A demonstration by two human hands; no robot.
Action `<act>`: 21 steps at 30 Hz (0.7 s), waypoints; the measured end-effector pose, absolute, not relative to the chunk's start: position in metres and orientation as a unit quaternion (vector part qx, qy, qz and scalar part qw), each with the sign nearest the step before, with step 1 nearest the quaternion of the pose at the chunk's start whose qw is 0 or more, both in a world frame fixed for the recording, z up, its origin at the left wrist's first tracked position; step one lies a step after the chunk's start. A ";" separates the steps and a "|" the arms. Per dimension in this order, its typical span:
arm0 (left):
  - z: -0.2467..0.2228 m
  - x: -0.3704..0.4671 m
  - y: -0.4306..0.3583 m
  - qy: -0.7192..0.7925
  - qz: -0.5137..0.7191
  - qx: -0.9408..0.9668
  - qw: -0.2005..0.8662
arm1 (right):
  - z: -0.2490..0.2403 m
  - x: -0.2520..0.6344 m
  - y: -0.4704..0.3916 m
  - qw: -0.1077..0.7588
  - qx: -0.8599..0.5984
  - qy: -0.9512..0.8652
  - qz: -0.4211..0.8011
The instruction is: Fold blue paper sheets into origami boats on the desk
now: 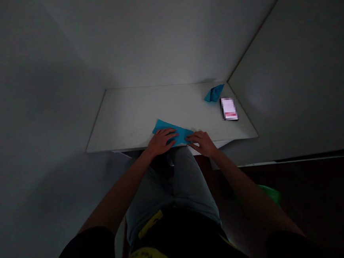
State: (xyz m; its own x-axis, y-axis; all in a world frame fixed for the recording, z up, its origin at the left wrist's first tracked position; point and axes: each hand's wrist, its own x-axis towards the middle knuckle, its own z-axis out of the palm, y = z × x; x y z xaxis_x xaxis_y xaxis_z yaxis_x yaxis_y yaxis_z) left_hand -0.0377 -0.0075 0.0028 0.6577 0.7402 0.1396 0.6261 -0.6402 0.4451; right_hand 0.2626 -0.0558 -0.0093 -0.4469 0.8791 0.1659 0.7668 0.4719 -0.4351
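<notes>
A blue sheet of paper [180,134], folded into a long strip, lies at the front edge of the white table. My left hand [160,141] rests flat on its left part, fingers stretched out to the right across it. At the paper's right end is my right hand [202,141], its thumb and fingers closed on the edge. Toward the back right stands a folded blue paper boat [214,93], apart from both hands.
A phone [229,109] with a lit screen lies near the right end of the white table [123,117]. Walls enclose the table at the back and both sides. Something green [270,193] is on the dark floor at the right. My legs are under the table's front edge.
</notes>
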 end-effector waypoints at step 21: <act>0.002 -0.088 -0.027 0.417 0.136 0.887 0.147 | -0.021 0.250 -0.003 0.238 -0.632 -0.731 0.099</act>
